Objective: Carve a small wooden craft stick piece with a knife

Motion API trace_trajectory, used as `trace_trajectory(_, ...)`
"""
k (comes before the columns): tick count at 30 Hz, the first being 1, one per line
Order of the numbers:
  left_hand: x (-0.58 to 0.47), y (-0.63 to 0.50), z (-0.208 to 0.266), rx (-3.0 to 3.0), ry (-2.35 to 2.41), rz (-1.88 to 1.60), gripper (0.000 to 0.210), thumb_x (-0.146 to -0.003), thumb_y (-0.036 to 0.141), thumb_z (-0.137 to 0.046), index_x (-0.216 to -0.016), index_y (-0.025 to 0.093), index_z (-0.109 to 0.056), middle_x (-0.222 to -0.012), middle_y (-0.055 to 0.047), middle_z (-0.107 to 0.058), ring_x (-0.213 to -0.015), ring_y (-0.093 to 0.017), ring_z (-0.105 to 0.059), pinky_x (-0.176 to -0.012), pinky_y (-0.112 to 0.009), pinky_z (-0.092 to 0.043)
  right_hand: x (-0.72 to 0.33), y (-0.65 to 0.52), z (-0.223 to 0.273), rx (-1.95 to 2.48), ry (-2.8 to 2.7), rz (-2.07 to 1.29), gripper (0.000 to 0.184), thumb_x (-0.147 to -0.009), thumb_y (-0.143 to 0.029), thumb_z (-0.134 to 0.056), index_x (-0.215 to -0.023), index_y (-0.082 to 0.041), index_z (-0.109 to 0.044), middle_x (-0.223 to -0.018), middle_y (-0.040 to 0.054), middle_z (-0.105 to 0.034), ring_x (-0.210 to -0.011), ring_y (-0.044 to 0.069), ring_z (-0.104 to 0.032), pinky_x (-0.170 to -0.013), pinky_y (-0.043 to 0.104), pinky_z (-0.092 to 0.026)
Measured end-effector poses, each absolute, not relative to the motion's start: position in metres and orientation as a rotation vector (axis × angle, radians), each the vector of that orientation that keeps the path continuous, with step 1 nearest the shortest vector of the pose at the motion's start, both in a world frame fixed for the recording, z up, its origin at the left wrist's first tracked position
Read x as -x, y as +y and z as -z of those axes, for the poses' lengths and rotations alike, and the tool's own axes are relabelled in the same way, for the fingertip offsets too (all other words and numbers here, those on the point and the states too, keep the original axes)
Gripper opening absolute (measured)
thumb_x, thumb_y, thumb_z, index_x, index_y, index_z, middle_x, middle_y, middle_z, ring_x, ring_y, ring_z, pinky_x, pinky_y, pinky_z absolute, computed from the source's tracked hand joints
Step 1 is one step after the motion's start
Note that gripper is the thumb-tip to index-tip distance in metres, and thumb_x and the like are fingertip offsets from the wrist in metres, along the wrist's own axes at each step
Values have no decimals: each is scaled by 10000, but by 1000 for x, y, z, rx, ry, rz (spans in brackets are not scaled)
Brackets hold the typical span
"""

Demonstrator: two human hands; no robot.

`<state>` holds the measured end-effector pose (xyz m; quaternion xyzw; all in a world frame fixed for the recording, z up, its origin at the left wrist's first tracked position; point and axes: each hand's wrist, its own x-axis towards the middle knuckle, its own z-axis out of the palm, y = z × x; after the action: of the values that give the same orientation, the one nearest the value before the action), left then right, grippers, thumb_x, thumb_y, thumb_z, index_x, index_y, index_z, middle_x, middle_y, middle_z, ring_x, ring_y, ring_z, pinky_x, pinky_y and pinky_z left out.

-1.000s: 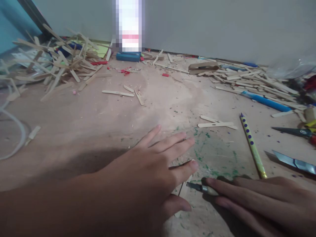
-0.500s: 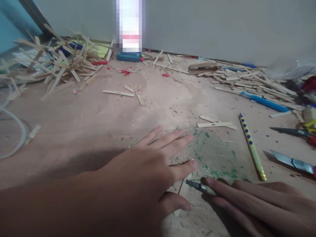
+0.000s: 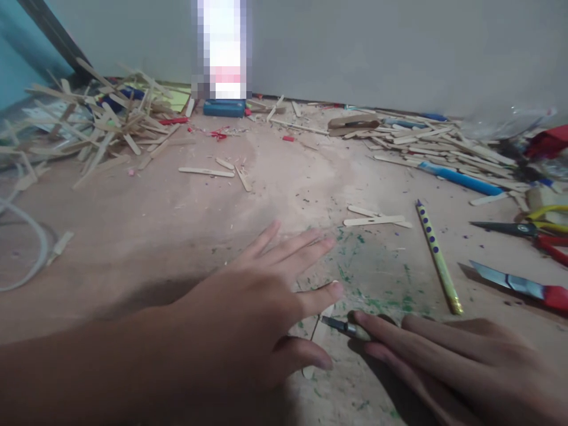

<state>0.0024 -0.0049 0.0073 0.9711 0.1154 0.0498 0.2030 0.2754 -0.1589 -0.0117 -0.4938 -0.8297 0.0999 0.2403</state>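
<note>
Between the thumb and index finger of the left hand [image 3: 261,302], a flat wooden craft stick [image 3: 323,332] lies on the wooden tabletop [image 3: 146,219], partly covered by the hand. The left hand is palm down, fingers apart, with the thumb and index fingertip positioned at the stick. The right hand [image 3: 465,355] is clamped on the handle of a small carving tool [image 3: 341,326], gripped between thumb and index finger. The metal blade points toward the left hand, its tip at the stick, just below the left index finger; contact of blade and stick cannot be confirmed. Beyond the right fingers lies a yellow pencil with purple dots [image 3: 437,254], its gold end nearest the knuckles. To the right of the pencil are a red-handled knife [image 3: 523,284] and, farther from the fingers, scissors with yellow and red handles [image 3: 528,229]. Forward and right of the left fingertips, two crossed craft sticks [image 3: 375,221] rest near green marks. Well beyond the right fingers, a blue tube [image 3: 461,178] lies beside a pile of craft sticks [image 3: 439,142].
</note>
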Motion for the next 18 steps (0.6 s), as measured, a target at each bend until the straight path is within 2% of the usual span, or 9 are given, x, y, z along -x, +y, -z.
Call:
trace_trajectory(5,-3,-3,-7,-2708,312,-166,631,-1176,607,-740,-1674,220,-722,-1929,-277,-358,-1822,-473,-341,-1468,-804,-253,-275,-161,12,1374,-2254,-274,296,-1213,-131,-580,-1485,-214,-662,-876,-31,-800,-558,108,-739,-488,288,-518)
trace_trajectory(9,-5,-3,-7,-2718,305,-138,646,-1172,605,-745,-1677,203,-717,-1922,-304,-343,-1832,-477,-305,-1454,-832,-242,-276,-163,11,1355,-2260,-264,310,-1211,-129,-568,-1496,-221,-646,-888,-18,-832,-535,121,-735,-466,300,-521)
trace_trajectory(13,-5,-4,-9,-2691,324,-133,628,-1177,602,-743,-1662,203,-734,-1925,-299,-350,-1828,-488,-308,-1461,-831,-211,-270,-162,9,1361,-2182,-410,289,-1207,-115,-587,-1441,-248,-691,-942,-24,-856,-606,106,-793,-518,250,-565)
trace_trajectory(16,-4,-4,-10,-2687,338,-151,642,-1158,616,-773,-1656,211,-742,-1923,-299,-354,-1814,-509,-331,-1456,-835,-227,-267,-160,9,1364,-2136,-421,312,-1201,-108,-605,-1446,-265,-718,-872,-45,-807,-566,104,-762,-503,251,-541)
trace_trajectory(18,-4,-4,-9,-2696,336,-149,665,-1129,615,-818,-1643,199,-753,-1910,-319,-362,-1808,-521,-333,-1441,-846,-258,-267,-158,10,1362,-2131,-414,331,-1197,-145,-618,-1469,-271,-759,-852,-26,-813,-561,133,-767,-488,263,-550)
